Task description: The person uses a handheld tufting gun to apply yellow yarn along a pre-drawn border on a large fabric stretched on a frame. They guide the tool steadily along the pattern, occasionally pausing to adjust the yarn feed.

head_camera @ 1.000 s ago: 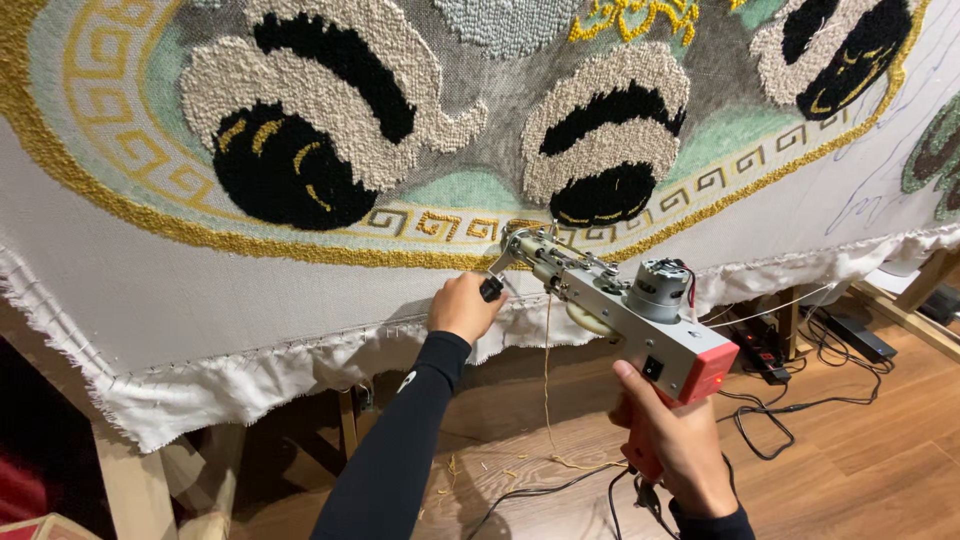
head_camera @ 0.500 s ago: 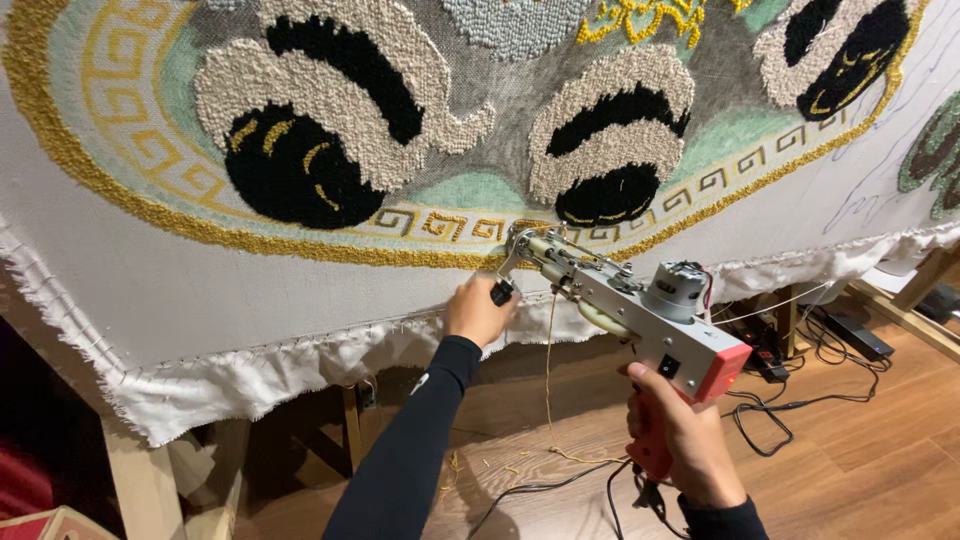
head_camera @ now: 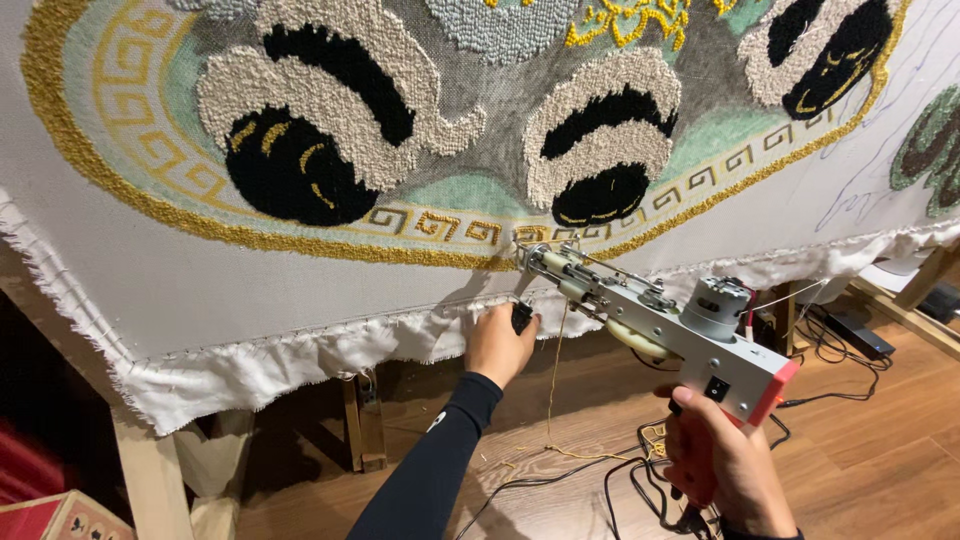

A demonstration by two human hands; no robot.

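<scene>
Gripping the tufting gun [head_camera: 660,325], both hands' fingers closed, needle at the cloth [head_camera: 250,290]'s gold border [head_camera: 330,247].

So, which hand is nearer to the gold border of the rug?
Left. The left hand grips the front handle just below the gold border; the right hand holds the rear grip, much lower.

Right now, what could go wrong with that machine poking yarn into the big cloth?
The tufting gun's needle end touches the stretched cloth right by the gold border, so a wobble could spoil the line or tear the cloth. The left hand grips the front handle close to the moving tip, so fingers might get nicked. The yellow yarn dangles loose near the floor cables and could snag.
</scene>
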